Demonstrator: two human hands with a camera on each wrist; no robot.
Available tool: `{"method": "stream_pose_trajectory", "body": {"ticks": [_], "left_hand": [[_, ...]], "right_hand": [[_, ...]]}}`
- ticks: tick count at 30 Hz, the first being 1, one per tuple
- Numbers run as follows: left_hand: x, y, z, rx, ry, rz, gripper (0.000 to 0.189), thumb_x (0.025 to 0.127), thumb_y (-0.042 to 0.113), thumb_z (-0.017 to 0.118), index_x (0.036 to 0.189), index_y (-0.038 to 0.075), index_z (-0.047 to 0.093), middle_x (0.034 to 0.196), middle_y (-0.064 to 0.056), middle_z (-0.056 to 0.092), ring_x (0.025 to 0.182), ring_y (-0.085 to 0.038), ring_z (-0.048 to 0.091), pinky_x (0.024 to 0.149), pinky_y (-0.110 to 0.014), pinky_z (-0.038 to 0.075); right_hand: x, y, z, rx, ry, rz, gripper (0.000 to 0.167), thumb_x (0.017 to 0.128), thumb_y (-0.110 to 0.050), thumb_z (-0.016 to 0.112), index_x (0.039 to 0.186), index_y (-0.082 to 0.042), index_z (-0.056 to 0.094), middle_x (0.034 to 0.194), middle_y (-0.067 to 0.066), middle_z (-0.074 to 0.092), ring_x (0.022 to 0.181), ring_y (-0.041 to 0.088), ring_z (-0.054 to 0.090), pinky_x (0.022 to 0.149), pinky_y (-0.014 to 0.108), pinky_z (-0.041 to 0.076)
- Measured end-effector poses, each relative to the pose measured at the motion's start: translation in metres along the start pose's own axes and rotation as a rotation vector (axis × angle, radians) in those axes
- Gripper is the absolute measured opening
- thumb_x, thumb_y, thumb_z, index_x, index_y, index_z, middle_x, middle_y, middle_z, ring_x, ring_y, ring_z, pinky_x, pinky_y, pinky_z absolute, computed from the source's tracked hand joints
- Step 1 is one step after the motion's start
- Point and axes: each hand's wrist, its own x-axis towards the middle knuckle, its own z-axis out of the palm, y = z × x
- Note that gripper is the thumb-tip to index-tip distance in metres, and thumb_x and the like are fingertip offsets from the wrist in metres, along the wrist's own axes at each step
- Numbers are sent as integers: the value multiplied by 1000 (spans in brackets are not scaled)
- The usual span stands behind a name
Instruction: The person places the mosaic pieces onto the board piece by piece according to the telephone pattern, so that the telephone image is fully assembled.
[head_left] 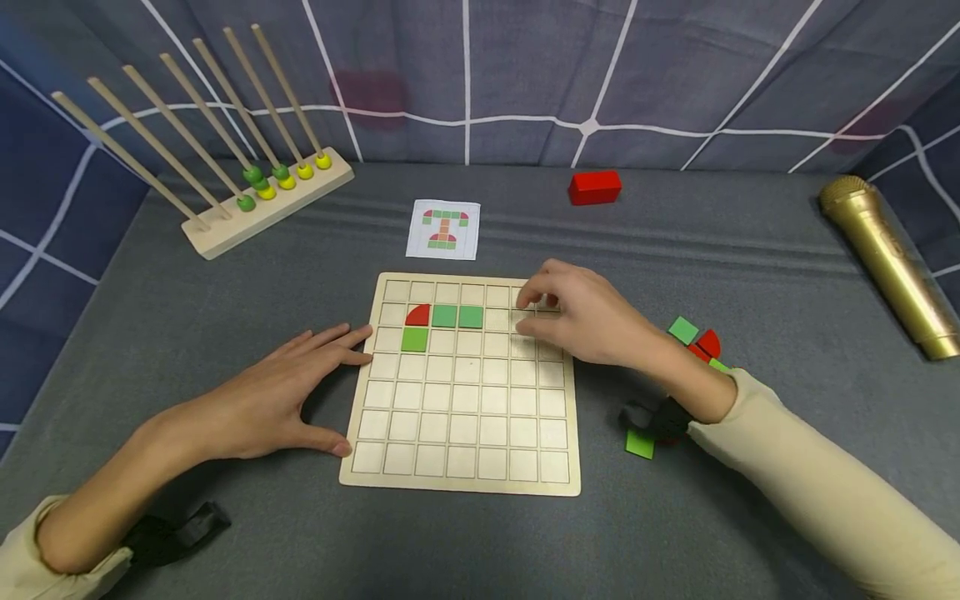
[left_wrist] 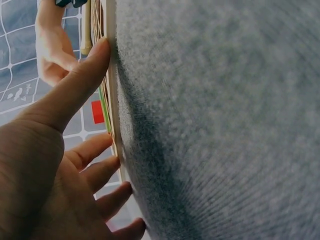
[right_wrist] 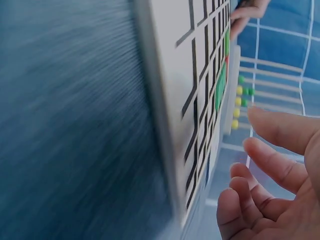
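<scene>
A pale wooden grid board [head_left: 457, 485] lies on the grey cloth. In its upper left cells sit a red quarter-round tile [head_left: 418, 316], two darker green square tiles [head_left: 457, 317] side by side, and a light green square tile [head_left: 415, 339] below the red one. My left hand [head_left: 277, 400] touches the board's left edge, thumb and fingers spread along it; the left wrist view shows the fingertips [left_wrist: 102, 50] at that edge. Over the board's upper right part hovers my right hand [head_left: 581, 315], fingers bent and thumb apart from them. Nothing shows between them in the right wrist view.
Behind the board lies a printed pattern card [head_left: 442, 252]. Loose green and red tiles [head_left: 683, 330] lie right of it, partly hidden by the right forearm. Farther out are a red block [head_left: 595, 188], a gold microphone [head_left: 892, 267] and a bead rack [head_left: 270, 210] with upright rods.
</scene>
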Motion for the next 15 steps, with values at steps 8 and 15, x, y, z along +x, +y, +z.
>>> {"method": "stream_pose_trajectory", "body": {"ticks": [8, 15], "left_hand": [[0, 0, 0, -8, -6, -1, 94, 69, 69, 75, 142, 16, 47, 163, 0, 19, 148, -32, 14, 115, -59, 10], [1, 0, 0, -5, -6, 6, 94, 70, 68, 75, 143, 16, 47, 163, 0, 18, 148, -32, 14, 116, -58, 9]], "right_hand": [[-51, 32, -28, -34, 91, 93, 16, 87, -16, 77, 100, -8, 73, 95, 2, 62, 83, 17, 51, 68, 29, 42], [-89, 64, -49, -129, 164, 164, 19, 88, -17, 77, 103, -7, 73, 96, 4, 63, 81, 15, 51, 66, 19, 40]]}}
